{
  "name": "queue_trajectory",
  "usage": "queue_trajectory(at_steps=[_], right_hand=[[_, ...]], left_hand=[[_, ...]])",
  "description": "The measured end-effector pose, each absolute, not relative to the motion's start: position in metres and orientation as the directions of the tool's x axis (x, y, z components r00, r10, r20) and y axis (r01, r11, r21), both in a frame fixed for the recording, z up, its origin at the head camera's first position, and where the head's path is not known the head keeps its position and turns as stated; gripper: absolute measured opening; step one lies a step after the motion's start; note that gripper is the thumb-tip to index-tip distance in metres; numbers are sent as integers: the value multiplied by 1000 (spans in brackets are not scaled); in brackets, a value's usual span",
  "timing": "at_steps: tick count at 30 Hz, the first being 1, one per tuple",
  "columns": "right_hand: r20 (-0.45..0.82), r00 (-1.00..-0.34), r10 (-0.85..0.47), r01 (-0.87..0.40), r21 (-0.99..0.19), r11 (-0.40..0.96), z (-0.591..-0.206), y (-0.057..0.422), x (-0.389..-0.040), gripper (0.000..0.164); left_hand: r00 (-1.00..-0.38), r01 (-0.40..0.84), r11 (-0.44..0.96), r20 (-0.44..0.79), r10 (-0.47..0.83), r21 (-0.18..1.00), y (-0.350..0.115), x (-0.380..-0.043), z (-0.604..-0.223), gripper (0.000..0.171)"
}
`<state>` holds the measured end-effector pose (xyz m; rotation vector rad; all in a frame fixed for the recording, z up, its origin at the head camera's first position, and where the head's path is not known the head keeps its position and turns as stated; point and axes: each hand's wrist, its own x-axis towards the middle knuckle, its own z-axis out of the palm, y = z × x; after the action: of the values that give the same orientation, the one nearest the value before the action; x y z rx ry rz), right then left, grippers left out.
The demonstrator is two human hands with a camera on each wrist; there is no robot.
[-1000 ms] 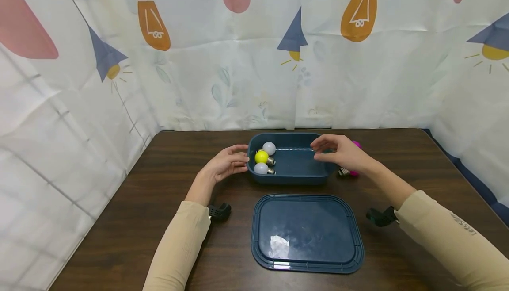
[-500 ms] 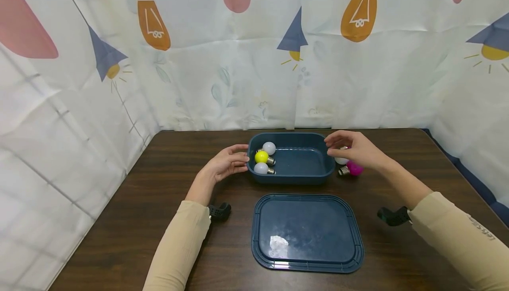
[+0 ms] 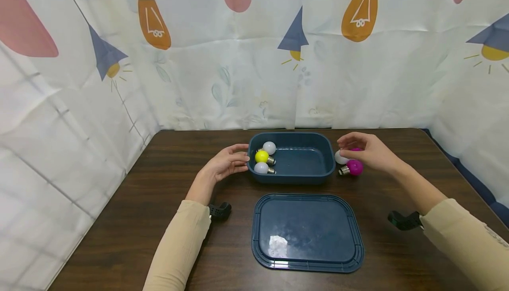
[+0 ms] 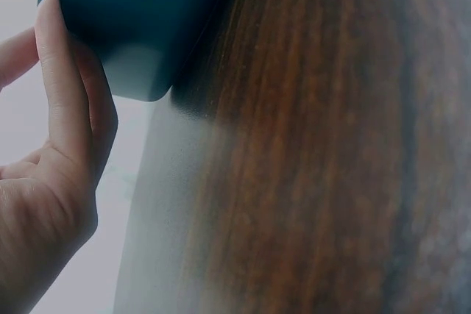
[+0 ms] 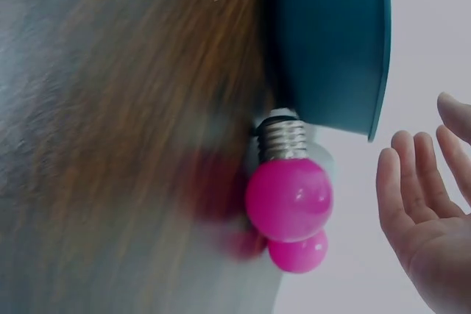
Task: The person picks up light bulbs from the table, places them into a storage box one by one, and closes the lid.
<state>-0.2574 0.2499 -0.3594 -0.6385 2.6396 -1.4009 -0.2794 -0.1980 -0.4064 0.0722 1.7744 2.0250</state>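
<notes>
The bin is set close to the far edge of the surface, long side parallel to it; only a thin strip is shown btwn its back rim & the hanging cloth. Its L end is touched from outside by the L hand: fingers nearly straight, lightly spread, fingertips at the rim, nothing gripped.

Within the bin, the L end is taken up by three bulbs in a row: far white bulb, yellow bulb, near white bulb. Bin floor is seen from there to the R wall.

Just off the R end, three more are grouped on the surface: outer white bulb, near magenta bulb w/ metal base turned toward the bin's front corner, & far magenta bulb, partly covered by the R hand. That hand is held over the group, fingers parted from thumb w/ a wide gap, nothing held; whether the white one is touched can't be told. Plenty of surface is seen btwn the group & the R edge.

In front, the lid is laid flat, separated from the bin by a narrow strip, its R end extending past the bin's.
</notes>
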Motion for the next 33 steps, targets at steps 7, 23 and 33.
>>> queue_trajectory(at_steps=[7, 23, 33], right_hand=[[84, -924, -372, -273, -827, 491, -364, 261, -251, 44], [61, -962, -268, -218, -762, 609, -375, 284, -246, 47], [16, -960, -281, -194, -761, 619, -384, 290, -247, 47]], left_hand=[[-900, -294, -76, -249, 358, 953, -197, -280, -406, 59], [-904, -287, -72, -245, 351, 955, -197, -280, -407, 60], [-903, -290, -81, -244, 353, 954, -197, -281, -408, 59]])
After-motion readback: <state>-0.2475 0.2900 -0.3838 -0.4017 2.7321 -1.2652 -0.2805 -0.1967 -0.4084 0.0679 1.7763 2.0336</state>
